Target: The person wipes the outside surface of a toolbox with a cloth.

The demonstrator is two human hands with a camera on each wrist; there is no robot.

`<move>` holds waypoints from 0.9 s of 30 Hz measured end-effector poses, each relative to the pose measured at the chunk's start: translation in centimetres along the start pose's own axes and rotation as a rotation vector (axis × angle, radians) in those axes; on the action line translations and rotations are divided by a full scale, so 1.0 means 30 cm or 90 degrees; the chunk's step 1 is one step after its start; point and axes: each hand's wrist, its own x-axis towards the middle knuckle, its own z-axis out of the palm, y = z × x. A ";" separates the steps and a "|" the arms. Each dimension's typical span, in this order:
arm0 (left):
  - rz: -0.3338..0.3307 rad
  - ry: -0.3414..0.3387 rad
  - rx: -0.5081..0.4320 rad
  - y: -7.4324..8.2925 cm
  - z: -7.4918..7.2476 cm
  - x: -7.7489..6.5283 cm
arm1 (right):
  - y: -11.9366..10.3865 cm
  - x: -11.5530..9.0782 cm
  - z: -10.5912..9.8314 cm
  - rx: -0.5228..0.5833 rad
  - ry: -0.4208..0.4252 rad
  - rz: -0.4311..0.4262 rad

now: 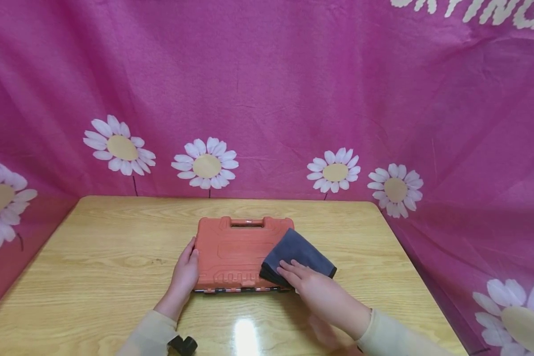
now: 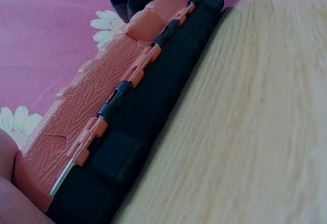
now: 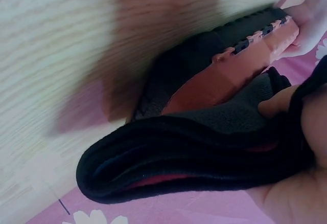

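Note:
An orange-red plastic tool case [image 1: 231, 247] with a black lower half lies closed on the wooden table, its handle toward the far side. My left hand [image 1: 186, 269] holds the case by its left end; in the left wrist view only part of this hand [image 2: 10, 183] shows at the lower left corner. A folded dark grey cloth [image 1: 300, 252] with black edging overlaps the case's right side. My right hand [image 1: 318, 294] holds the cloth, fingers laid over its top. From the right wrist, the cloth's stacked folds [image 3: 153, 168] show, with part of the hand [image 3: 291, 198] under them.
The wooden table [image 1: 115, 247] extends around the case. A small black object [image 1: 184, 345] sits by my left sleeve at the near edge. Behind and beside the table hangs a magenta curtain [image 1: 267, 99] printed with white daisies.

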 end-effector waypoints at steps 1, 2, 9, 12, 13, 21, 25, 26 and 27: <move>0.001 -0.001 -0.001 0.000 0.001 0.000 | 0.000 -0.005 0.002 0.001 -0.001 0.000; 0.001 -0.001 -0.002 0.000 0.001 -0.001 | 0.000 -0.010 0.002 0.004 -0.005 0.003; -0.002 -0.007 -0.001 0.002 0.004 -0.001 | -0.013 -0.039 -0.002 0.010 -0.028 -0.002; -0.006 -0.007 0.002 0.002 0.003 0.000 | -0.021 -0.043 -0.006 0.011 -0.030 -0.005; -0.007 -0.006 0.001 0.002 0.002 0.000 | -0.023 -0.044 -0.007 0.010 -0.030 -0.006; -0.005 -0.008 0.006 0.002 -0.003 -0.001 | -0.038 -0.033 -0.018 -0.031 -0.010 -0.034; -0.006 -0.015 0.005 0.003 -0.004 0.000 | -0.045 -0.020 -0.015 -0.066 0.013 -0.049; -0.006 -0.016 0.004 0.003 -0.004 0.000 | -0.048 -0.017 -0.013 -0.075 0.021 -0.053; -0.007 -0.017 0.003 0.004 -0.005 0.001 | -0.051 -0.014 -0.012 -0.085 0.027 -0.056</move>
